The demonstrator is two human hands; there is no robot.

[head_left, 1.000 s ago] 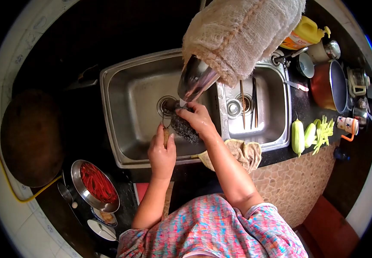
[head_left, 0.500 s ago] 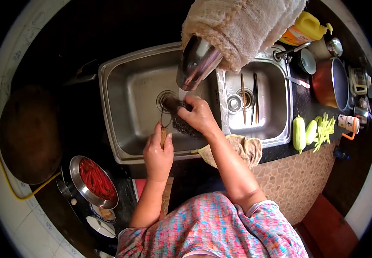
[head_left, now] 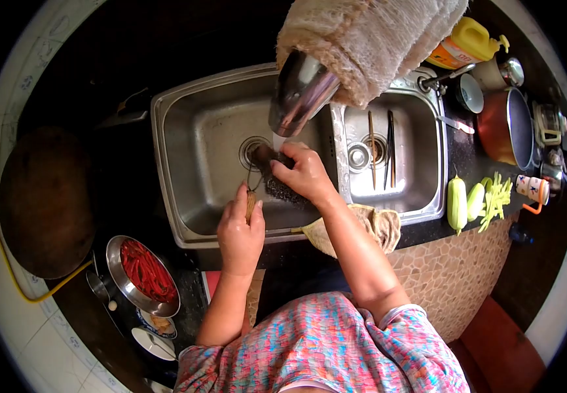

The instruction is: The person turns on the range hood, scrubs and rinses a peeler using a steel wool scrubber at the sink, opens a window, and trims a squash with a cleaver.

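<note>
My left hand is closed round the short wooden handle of a tool over the large sink basin. A thin curved metal part rises from the handle toward my right hand. My right hand is closed on a dark, mesh-like scourer, its fingertips close to the tool's far end. A dark brown piece shows between the hands; whether it belongs to the tool I cannot tell. Water runs from a shiny metal spout just above my right fingers.
The large basin adjoins a smaller basin with chopsticks in it. A cloth hangs over the front edge. Green gourds and a pot stand right. Red chillies fill a metal bowl at left.
Both hands keep nearly the same places and grips. My right hand and the scourer have shifted very slightly.
</note>
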